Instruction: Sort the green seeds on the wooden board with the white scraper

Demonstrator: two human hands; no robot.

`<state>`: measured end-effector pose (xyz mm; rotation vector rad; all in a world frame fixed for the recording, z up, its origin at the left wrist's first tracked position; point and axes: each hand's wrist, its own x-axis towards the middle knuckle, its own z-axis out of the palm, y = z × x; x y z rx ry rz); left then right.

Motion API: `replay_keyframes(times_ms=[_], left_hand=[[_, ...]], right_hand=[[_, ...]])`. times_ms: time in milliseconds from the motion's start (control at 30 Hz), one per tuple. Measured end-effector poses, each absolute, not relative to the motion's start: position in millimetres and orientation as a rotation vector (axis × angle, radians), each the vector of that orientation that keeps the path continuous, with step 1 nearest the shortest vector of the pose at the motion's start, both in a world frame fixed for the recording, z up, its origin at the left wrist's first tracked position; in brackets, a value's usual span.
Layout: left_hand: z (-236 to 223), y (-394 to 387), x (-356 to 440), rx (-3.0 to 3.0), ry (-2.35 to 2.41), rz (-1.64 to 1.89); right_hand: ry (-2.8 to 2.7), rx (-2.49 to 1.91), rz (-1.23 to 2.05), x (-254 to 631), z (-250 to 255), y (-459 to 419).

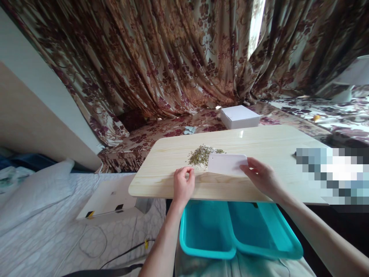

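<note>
R hand point(263, 175) pinching card point(226, 164) at R edge of pile point(201, 154), on tbl point(161, 161). L hand point(183, 184) just nearside of pile, fingers curled, can't tell if gripping. Bin point(208, 253) nearside, below pile.

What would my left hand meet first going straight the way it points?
Probably the left edge of the pile of green and white bits on the table; the height of your left hand is unclear, so it might pass above.
</note>
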<state>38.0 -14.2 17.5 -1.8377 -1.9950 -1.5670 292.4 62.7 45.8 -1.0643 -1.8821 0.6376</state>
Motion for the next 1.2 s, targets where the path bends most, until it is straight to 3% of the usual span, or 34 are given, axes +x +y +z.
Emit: replay_keyframes(times_ms=[667, 933, 1200], left_hand=[[31.7, -21.7, 38.6, -1.653, -2.133, -2.108], [32.0, -21.4, 38.8, -1.654, -2.116, -2.176], [32.9, -21.4, 39.1, -1.602, -2.13, -2.226]], right_hand=[[-1.933, -0.989, 0.9, 287.1, 48.0, 9.5], [-1.792, -1.105, 0.686, 276.2, 56.6, 45.4], [-1.829, -1.133, 0.725, 268.9, 55.1, 41.8]])
